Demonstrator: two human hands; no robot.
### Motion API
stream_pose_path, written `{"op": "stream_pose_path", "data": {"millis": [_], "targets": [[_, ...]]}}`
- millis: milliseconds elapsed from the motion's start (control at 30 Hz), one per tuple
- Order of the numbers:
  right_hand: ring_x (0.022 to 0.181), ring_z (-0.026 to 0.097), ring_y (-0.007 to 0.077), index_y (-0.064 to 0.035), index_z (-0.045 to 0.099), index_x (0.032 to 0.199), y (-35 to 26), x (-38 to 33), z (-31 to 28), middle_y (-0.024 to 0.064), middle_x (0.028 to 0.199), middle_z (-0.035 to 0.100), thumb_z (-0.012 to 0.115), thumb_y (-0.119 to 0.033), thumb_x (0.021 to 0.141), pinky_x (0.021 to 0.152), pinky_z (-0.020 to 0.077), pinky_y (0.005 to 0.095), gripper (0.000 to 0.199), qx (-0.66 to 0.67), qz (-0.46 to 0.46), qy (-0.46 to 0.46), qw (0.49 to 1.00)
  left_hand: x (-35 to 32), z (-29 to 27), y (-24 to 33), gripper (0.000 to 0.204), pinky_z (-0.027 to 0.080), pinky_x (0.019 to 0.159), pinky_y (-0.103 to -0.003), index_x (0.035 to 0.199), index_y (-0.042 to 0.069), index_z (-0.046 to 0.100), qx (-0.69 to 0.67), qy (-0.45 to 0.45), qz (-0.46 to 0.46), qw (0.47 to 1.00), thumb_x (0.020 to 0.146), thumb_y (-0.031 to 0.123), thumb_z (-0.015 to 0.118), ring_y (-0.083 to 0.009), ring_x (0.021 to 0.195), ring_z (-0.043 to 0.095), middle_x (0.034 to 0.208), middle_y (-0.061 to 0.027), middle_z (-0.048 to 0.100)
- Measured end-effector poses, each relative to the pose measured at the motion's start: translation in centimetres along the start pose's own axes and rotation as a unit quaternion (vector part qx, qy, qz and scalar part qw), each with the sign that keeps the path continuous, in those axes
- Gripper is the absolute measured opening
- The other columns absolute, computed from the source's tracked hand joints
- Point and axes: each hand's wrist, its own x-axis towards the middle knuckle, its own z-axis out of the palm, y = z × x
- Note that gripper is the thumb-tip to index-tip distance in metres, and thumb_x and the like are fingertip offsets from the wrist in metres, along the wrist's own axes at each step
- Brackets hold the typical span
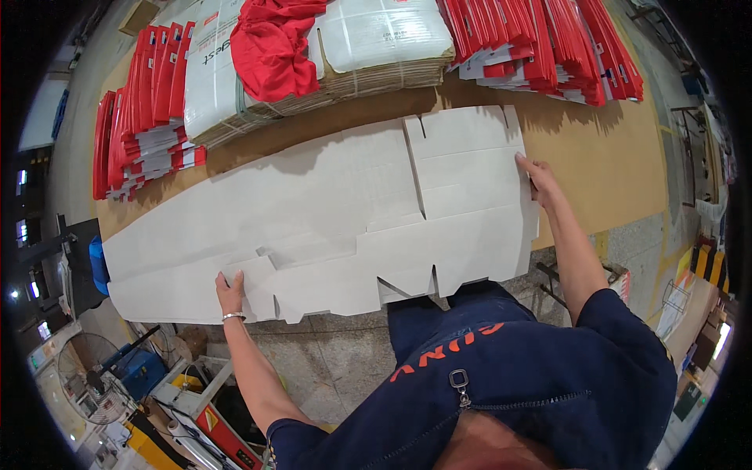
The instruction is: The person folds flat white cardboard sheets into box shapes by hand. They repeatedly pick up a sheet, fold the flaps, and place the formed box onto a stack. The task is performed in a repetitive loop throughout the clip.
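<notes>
A large white die-cut cardboard sheet [313, 196], with slots, flaps and notched edges, stretches across the table in front of me. My left hand [229, 294] is closed on its near edge, left of the middle, and a light band circles that wrist. At the right end, my right hand [540, 178] grips the sheet's side edge, its thumb side on top and some fingers hidden. Folds and a long slit mark the sheet's right part. Its near edge overhangs the table by my waist.
Behind the sheet, a strapped stack of flat white cardboard [376, 47] carries a crumpled red cloth [274, 47]. Red-and-white folded pieces stand in rows at left [149, 102] and right [540, 47]. The brown tabletop [603, 172] shows at right. A fan [94, 384] stands lower left.
</notes>
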Motion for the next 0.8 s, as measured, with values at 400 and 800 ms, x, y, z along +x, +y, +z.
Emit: {"op": "stream_pose_path", "data": {"millis": [400, 800], "targets": [[0.063, 0.043, 0.0132, -0.0114, 0.063, 0.082, -0.7, 0.6, -0.5, -0.0018, 0.071, 0.053, 0.065, -0.052, 0.082, 0.061, 0.0335, 0.0294, 0.041, -0.008, 0.027, 0.003, 1.000, -1.5, 0.2, 3.5, 0.058, 0.040, 0.094, -0.037, 0.120, -0.008, 0.047, 0.043, -0.005, 0.025, 0.999, 0.082, 0.029, 0.070, -0.0276, 0.106, 0.048, 0.113, -0.0166, 0.048], [0.074, 0.057, 0.0171, -0.0041, 0.065, 0.099, 0.4, 2.5, 0.0, 0.0060, 0.087, 0.064, 0.069, -0.047, 0.079, 0.064, 0.0462, 0.0349, 0.047, -0.043, 0.008, 0.086, 0.995, -1.5, 0.6, 3.6, 0.063, 0.037, 0.097, -0.039, 0.120, -0.014, 0.044, 0.053, -0.019, 0.011, 0.998, 0.080, 0.027, 0.071, -0.0328, 0.109, 0.047, 0.114, -0.0211, 0.047]]}}
